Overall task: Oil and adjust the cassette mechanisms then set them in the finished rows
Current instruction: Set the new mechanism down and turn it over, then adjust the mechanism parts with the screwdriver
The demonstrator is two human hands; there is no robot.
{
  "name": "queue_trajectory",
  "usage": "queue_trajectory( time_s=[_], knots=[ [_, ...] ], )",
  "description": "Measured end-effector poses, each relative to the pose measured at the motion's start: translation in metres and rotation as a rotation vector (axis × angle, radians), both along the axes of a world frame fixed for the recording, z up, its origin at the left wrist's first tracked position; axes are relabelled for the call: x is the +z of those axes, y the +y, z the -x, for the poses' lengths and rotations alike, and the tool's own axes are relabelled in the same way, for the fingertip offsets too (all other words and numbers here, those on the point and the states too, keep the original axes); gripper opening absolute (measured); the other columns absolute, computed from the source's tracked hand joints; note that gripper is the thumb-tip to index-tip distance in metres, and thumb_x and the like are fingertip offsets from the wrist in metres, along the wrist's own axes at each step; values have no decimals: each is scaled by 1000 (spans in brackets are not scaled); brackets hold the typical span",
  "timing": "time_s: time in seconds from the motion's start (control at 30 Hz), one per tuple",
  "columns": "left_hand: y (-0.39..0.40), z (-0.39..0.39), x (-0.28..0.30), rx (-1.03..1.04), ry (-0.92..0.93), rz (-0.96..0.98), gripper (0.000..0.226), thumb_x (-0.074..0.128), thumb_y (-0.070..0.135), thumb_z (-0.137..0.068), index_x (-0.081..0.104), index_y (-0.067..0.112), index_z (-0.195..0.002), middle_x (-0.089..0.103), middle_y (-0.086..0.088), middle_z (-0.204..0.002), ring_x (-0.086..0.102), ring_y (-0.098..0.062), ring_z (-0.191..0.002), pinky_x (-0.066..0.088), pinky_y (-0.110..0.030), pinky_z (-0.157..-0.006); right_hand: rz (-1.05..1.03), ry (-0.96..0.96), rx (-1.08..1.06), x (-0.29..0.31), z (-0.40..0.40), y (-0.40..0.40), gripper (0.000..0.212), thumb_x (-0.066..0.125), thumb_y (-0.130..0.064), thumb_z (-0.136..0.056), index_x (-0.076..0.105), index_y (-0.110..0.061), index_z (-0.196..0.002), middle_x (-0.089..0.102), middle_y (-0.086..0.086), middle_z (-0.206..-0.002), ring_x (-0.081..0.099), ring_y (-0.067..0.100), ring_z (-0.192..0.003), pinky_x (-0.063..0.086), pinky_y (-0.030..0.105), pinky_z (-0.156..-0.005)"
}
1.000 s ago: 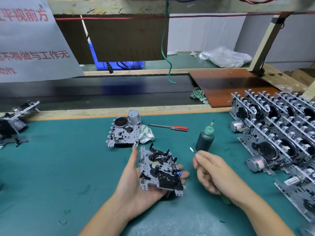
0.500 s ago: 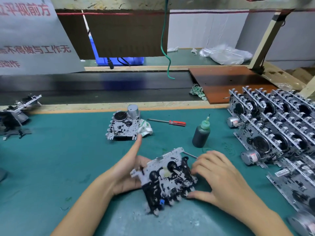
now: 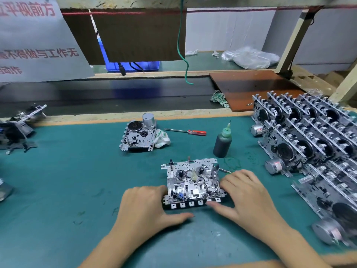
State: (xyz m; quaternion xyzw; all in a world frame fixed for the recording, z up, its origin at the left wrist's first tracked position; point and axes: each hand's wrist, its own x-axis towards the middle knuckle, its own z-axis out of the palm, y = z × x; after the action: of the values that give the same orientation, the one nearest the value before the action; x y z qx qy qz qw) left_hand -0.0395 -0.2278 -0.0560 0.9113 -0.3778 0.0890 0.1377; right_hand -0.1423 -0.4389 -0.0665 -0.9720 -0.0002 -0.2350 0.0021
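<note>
Both hands' grip (image 3: 148,206) (image 3: 249,198) flanks cassette mechanism (image 3: 193,182), flat on mat.

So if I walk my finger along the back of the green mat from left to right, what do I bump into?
Dark machine parts at the left edge → cassette mechanism with a silver motor → white rag → red-handled screwdriver → dark oil bottle → rows of finished mechanisms.
</note>
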Motion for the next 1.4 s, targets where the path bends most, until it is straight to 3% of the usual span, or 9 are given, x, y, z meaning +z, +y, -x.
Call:
queue_trajectory(
  time_s=[0.1,0.27,0.47,0.57,0.7,0.97,1.13,1.23,1.4],
  knots=[
    [-5,6,-6,58,-5,121,61,44,82,-52,25,24,-46,41,-2,-31,45,-20,-29,22,-21,-37,-38,-12,27,-2,-2,-2,50,49,-60,-79,60,-13,-64,58,-3,-66,56,22,-63,37,31,-77],
    [-7,5,-13,106,-19,186,59,47,74,-53,45,16,-39,39,-2,-30,44,-22,-28,25,-20,-37,-99,8,103,-6,0,-2,58,57,-68,-72,59,-10,-67,57,-1,-70,53,22,-66,40,31,-74],
    [7,-8,-15,-154,-16,180,63,50,83,-55,30,24,-48,39,7,-34,39,-10,-32,32,-18,-35,-72,-70,24,-11,3,5,48,53,-58,-76,58,-12,-64,55,-2,-67,54,22,-63,36,28,-70],
    [9,-7,-16,-195,4,183,58,56,75,-58,32,23,-50,38,7,-37,38,-9,-35,31,-18,-36,-69,-58,12,-11,2,4,56,54,-67,-71,58,-12,-64,54,-3,-66,54,22,-63,37,28,-72],
    [12,-11,-13,-311,-76,167,56,60,68,-63,36,19,-50,37,7,-38,37,-10,-35,28,-21,-34,-80,-120,-25,-14,0,8,53,58,-63,-71,56,-11,-59,52,-2,-60,52,22,-58,38,28,-70],
    [11,-8,-16,-253,-123,196,56,58,65,-66,37,17,-46,34,5,-36,35,-15,-32,25,-20,-34,-23,-54,131,-10,2,-8,47,54,-57,-80,59,-12,-66,58,-3,-71,54,21,-64,39,27,-71],
    [5,-2,-19,-139,-150,226,54,58,58,-65,36,15,-42,30,1,-34,31,-18,-30,21,-18,-33,-139,-11,181,-9,3,-10,53,59,-65,-75,54,-14,-64,52,-5,-70,46,17,-65,36,23,-76],
    [6,-7,-19,-178,-143,216,56,57,61,-68,38,14,-43,32,2,-34,33,-19,-30,24,-18,-33,-140,-11,174,-10,4,-8,52,59,-66,-74,52,-15,-62,48,-7,-67,42,15,-64,36,23,-71],
    [8,-8,-17,-278,-103,202,57,58,68,-65,34,20,-47,34,4,-35,37,-16,-31,29,-17,-33,-71,-58,82,-13,6,-3,51,51,-62,-80,56,-14,-63,55,-7,-66,52,19,-63,37,25,-69]
  ],
)
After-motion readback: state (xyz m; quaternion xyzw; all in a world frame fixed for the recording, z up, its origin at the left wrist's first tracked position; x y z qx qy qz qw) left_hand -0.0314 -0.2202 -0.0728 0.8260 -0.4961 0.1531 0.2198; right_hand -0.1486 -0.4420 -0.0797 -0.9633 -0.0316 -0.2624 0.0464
